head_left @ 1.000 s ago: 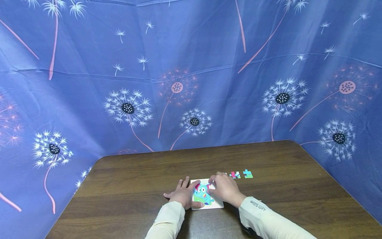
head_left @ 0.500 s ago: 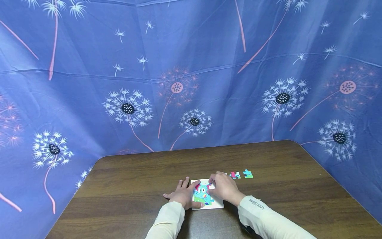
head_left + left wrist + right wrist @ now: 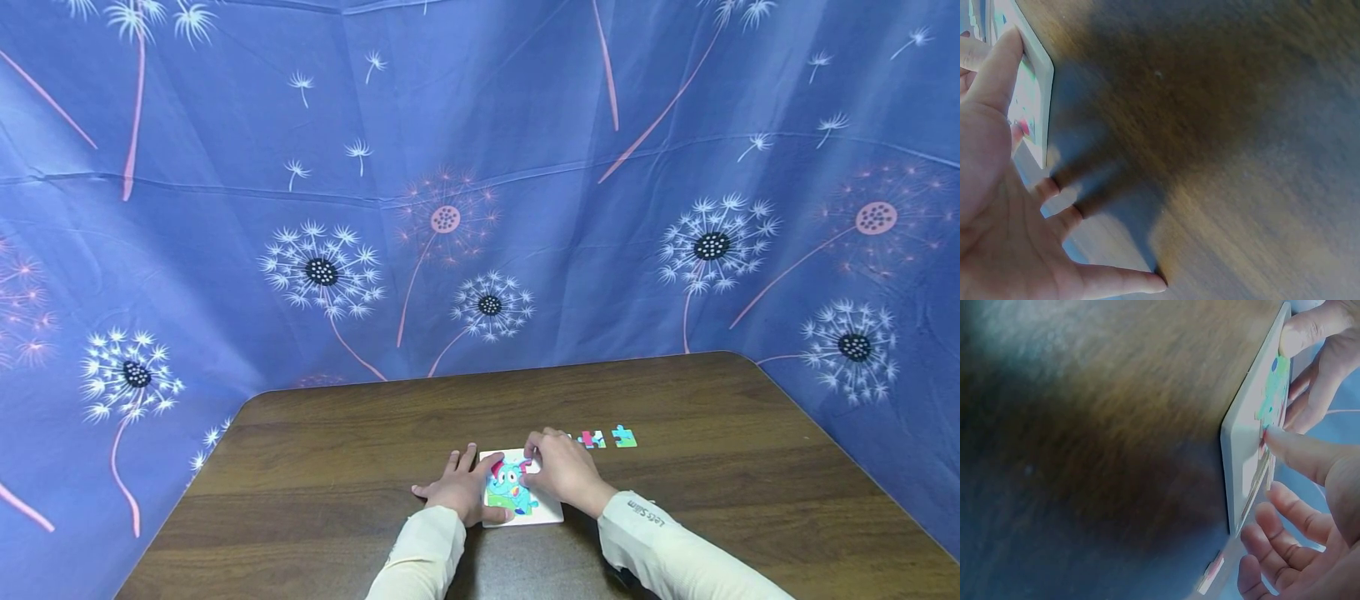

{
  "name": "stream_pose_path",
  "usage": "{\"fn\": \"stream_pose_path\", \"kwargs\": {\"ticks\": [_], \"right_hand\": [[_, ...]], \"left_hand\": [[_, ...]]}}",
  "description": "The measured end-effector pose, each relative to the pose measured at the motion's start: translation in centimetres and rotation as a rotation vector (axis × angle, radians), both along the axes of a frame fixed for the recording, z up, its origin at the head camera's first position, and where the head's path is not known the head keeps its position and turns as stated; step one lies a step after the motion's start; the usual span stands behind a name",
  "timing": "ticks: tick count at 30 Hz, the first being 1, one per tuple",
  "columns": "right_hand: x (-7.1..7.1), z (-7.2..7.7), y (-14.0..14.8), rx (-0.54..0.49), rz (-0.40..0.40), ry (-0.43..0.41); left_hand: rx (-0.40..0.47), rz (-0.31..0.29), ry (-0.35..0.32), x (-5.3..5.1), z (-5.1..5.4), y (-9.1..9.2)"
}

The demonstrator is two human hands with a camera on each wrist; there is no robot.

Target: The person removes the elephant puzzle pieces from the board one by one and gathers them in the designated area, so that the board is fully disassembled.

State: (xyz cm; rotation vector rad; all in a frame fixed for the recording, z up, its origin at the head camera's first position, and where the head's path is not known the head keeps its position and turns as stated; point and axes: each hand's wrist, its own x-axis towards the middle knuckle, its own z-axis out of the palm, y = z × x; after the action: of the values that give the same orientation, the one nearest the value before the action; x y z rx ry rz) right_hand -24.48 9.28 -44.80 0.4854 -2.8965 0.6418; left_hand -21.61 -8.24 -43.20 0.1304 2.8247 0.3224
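A white puzzle board [image 3: 550,512] with a blue cartoon animal picture lies flat near the table's front. My left hand [image 3: 457,492] is spread at its left side, the thumb on the lower part and the index finger at the upper left; the left wrist view shows the other fingers reaching to the table. Over the board's upper right, my right hand [image 3: 567,473] pinches a small puzzle piece [image 3: 528,468] between thumb and index finger. In the right wrist view the thumb [image 3: 1300,453] touches the board's picture, and the piece's edge [image 3: 1270,477] shows by the index fingertip.
On the brown wooden table [image 3: 337,467], a pink and white puzzle piece [image 3: 592,439] and a blue and green one [image 3: 624,436] lie beyond the right hand. Another piece is mostly hidden behind that hand. A blue dandelion-patterned cloth [image 3: 525,250] hangs behind the table.
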Motion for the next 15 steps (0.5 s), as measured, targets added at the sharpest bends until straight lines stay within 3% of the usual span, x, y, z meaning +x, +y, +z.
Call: {"fn": "stream_pose_path", "kwargs": {"ticks": [9, 15], "right_hand": [[0.13, -0.20, 0.17, -0.023, 0.022, 0.026], [0.14, -0.22, 0.47, -0.038, 0.020, 0.000]], "left_hand": [[-0.011, 0.002, -0.012, -0.12, 0.00, 0.04], [-0.015, -0.003, -0.015, -0.03, 0.10, 0.10]]}}
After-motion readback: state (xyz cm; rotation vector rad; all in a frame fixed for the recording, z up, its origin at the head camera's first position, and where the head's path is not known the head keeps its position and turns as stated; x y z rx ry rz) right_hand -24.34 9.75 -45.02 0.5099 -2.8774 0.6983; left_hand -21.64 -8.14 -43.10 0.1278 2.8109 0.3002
